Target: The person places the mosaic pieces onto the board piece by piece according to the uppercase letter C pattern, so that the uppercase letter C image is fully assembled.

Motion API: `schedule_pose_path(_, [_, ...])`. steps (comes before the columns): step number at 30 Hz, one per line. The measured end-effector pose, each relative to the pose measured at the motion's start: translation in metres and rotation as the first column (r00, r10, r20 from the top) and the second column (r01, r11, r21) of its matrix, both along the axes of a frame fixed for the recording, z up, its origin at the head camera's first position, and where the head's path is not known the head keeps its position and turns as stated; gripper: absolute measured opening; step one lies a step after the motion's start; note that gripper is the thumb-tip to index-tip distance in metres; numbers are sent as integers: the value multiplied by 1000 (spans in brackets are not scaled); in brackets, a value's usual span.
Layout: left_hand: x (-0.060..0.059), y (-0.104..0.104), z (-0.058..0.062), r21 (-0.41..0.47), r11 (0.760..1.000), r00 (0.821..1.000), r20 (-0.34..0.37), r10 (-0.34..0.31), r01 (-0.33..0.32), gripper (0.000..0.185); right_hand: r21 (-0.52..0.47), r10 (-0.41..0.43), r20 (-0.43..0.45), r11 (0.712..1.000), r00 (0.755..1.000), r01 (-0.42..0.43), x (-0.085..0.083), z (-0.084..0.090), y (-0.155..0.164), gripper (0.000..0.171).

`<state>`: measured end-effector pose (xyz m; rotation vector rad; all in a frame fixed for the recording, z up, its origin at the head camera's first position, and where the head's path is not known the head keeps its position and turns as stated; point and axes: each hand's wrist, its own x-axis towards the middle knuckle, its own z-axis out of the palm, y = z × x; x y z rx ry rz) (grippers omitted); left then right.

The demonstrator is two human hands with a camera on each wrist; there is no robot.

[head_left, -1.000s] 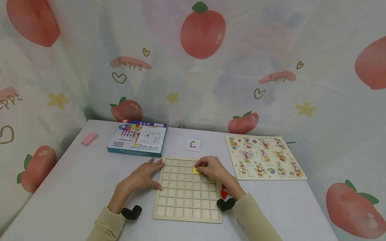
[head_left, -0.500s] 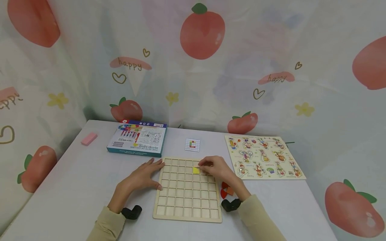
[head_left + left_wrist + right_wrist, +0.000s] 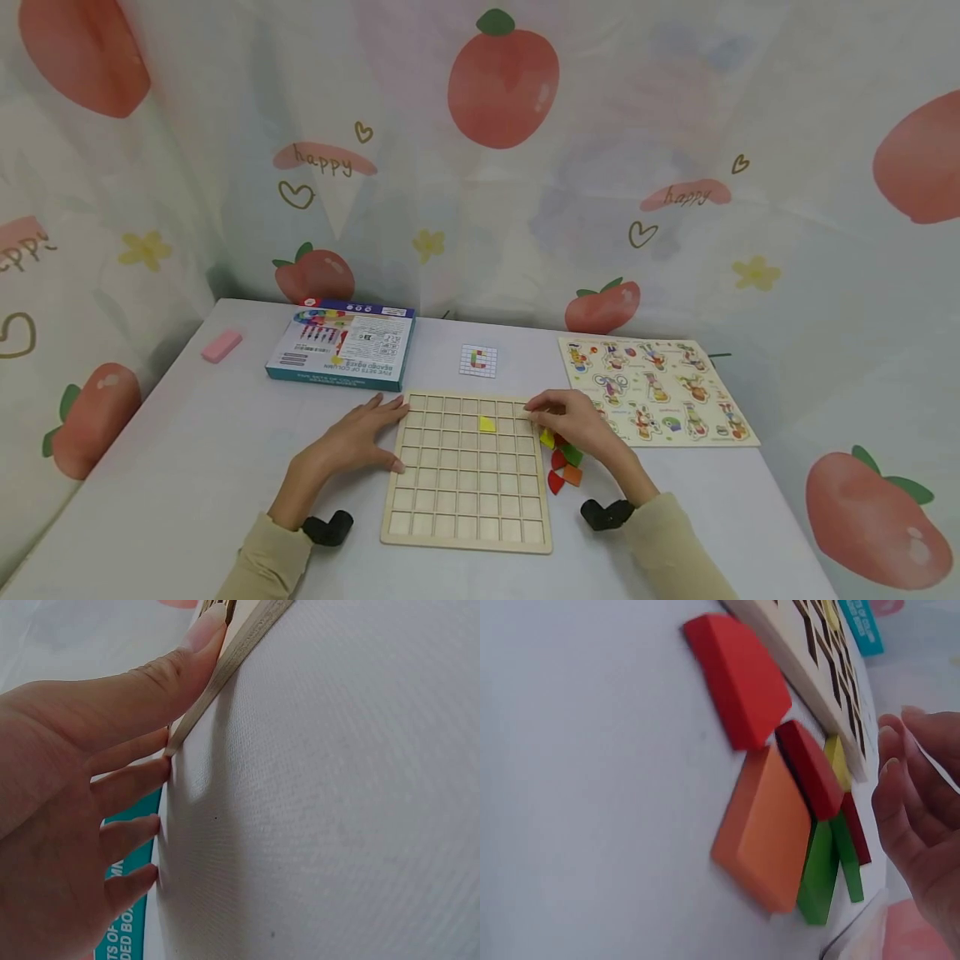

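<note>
A wooden grid board (image 3: 468, 547) lies in the middle of the table, with a yellow piece (image 3: 487, 424) in one of its upper cells. My left hand (image 3: 352, 440) rests along the board's left side, fingers spread; in the left wrist view its thumb (image 3: 202, 630) lies on the rim. Over the board's upper right edge is my right hand (image 3: 573, 419), fingers loosely bent, nothing seen between them. Beneath and beside it lie loose pieces: a red one (image 3: 739, 679), an orange square (image 3: 765, 832), a green one (image 3: 821, 874) and a yellow one (image 3: 837, 761). The right hand partly covers this group in the head view.
Behind the board is a small card (image 3: 478, 361) with a coloured grid pattern. A flat box (image 3: 341, 344) stands at the back left, a pink block (image 3: 222, 346) farther left. To the right lies a picture puzzle board (image 3: 660, 392). A printed cloth hangs behind the table.
My right hand has let go of the yellow piece, which stays in its cell, and has moved right to the loose pieces, uncovering more of them. My left hand has kept still.
</note>
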<state>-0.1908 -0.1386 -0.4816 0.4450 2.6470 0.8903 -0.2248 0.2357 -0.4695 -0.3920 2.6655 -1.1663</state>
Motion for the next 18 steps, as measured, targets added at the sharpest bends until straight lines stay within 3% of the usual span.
schedule_pose_path(9, [1, 0, -1, -2, 1000, 1000, -3, 1, -1, 97, 41, -47, -7, 998, 999, 47, 5, 1, 22, 15])
schedule_pose_path(18, [1, -1, -2, -13, 1000, 1000, -1, 12, -12, 98, 37, -22, 8, 999, 1000, 21, 12, 1, 43, 18])
